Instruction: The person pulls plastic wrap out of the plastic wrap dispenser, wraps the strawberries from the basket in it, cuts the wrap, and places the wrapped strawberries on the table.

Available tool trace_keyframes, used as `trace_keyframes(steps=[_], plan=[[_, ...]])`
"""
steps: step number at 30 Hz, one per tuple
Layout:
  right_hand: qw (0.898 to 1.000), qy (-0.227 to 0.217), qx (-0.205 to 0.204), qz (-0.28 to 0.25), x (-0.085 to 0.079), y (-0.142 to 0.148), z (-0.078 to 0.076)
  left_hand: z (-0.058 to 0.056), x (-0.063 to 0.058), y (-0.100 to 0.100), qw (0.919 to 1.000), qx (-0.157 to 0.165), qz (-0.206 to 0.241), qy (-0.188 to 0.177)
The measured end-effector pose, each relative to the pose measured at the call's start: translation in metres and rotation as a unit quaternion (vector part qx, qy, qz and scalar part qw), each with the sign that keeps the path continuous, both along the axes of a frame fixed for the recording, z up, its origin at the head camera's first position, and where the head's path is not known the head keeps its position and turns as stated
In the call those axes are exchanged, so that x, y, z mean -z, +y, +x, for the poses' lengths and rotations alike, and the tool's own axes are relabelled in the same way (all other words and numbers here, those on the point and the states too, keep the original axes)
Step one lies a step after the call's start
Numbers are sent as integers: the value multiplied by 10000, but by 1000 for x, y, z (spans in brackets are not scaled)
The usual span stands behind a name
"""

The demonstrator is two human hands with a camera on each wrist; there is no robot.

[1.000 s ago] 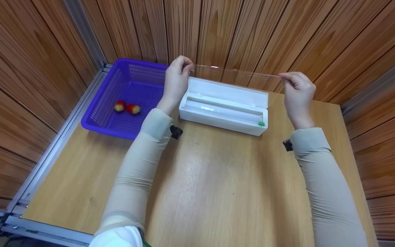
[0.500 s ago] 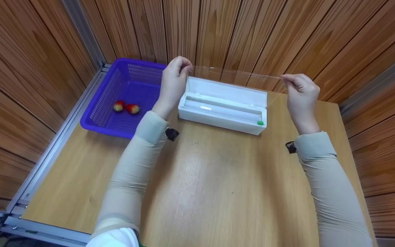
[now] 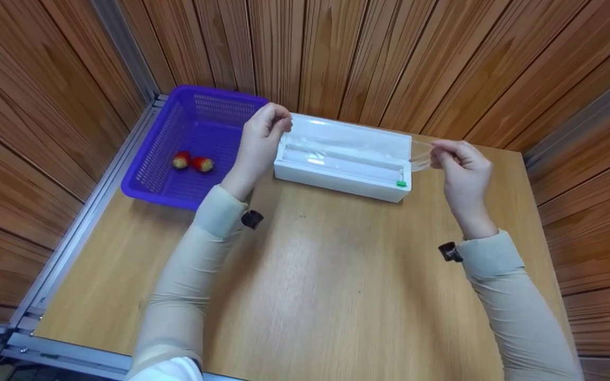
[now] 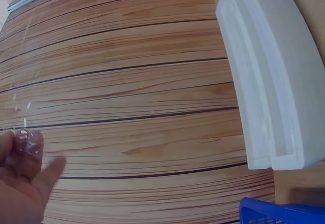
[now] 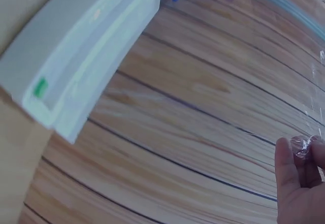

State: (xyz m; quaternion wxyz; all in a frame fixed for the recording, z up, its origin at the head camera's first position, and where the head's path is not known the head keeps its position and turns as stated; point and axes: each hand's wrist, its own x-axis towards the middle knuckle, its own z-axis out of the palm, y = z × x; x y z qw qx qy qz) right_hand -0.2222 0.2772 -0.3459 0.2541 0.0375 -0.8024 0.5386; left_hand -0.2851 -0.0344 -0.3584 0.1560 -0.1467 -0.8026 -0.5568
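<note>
A clear sheet of plastic wrap [image 3: 422, 154] stretches between both hands, above a white wrap dispenser box [image 3: 342, 183] whose lid is raised at the back. My left hand [image 3: 262, 145] pinches one corner of the sheet at the box's left end, beside the basket. Past the right end, my right hand [image 3: 466, 177] pinches the opposite corner. Bunched film [image 4: 24, 141] shows at the fingertips in the left wrist view, and likewise a crumpled film corner [image 5: 300, 145] in the right wrist view. A white roll [image 3: 337, 161] lies inside the box, near a green slider [image 3: 401, 183].
A purple basket [image 3: 131, 182] stands at the table's back left, holding two strawberries: one red strawberry [image 3: 180, 159] and another strawberry [image 3: 202, 164] beside it. The wooden table [image 3: 315, 286] meets panelled walls [image 3: 331, 58] at the back and sides.
Both hands have come lower and nearer the person, the right one more so. The wrap sheet has moved with them, from above the lid to over the box. Box and strawberries stay put.
</note>
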Motion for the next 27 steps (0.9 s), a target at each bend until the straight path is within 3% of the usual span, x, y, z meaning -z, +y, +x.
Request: trace_keyframes(steps=[5, 9, 14, 20, 23, 27], plan=[[9891, -438, -455, -1329, 17, -5, 17, 8, 5, -5, 9995, 288, 105, 62], [9821, -631, -674, -1639, 39, -6, 27, 15, 9, -11, 9982, 566, 93, -158], [9763, -813, -1182, -1618, 61, -3, 41, 25, 19, -24, 9900, 1113, -311, -812], [9692, -1487, -1661, -1048, 81, 6, 55, 38, 33, -36, 9685, 1755, -1130, -1359], [9578, -2016, -1902, -763, 91, 10, 59, 43, 39, -39, 9573, 2007, -1406, -1533], [9349, -2601, -2364, -498, 105, 11, 63, 47, 45, -41, 9482, 2114, -1639, -1716]])
